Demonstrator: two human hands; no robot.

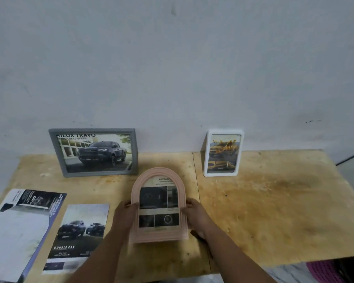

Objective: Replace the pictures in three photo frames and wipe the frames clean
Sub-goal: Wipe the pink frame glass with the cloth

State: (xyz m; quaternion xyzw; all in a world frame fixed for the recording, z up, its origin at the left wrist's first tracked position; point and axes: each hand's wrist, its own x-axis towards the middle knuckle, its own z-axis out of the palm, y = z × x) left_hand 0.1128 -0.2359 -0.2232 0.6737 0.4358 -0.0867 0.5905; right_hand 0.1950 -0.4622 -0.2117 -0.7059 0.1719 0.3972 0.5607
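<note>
Head view: low in the centre of the picture, both hands hold a pink arched photo frame (159, 205) upright, its front facing the camera. The left hand (124, 216) takes the frame's left edge, its grip clamped there with the thumb over the front rim; the right hand (195, 214) takes the right edge, its grip clamped likewise, fingers curled round the side. The frame's base sits at or just above the counter (274, 201); which one cannot be told. Behind its glass lies a page of dark panels with the partial word "ADVANC" at the top.

At centre left, a grey rectangular frame (93, 152) stands at the counter's back edge against the wall (172, 68), showing a dark pickup truck under the words "HILUX TRAVO". At centre right, a white frame (223, 153) with rounded corners stands upright, also at the wall, showing a yellow vehicle. The 2 are well apart, with the pink frame between them and nearer the camera.

In the lower left, 2 loose printed sheets lie flat on the counter: a large brochure (23, 231) at the far left edge, and just beside it a "DOUBLE CAB" sheet (80, 235) showing 2 dark trucks, close to the left forearm.

At the lower right corner, below the counter's edge, a magenta woven object (323, 270) shows.
</note>
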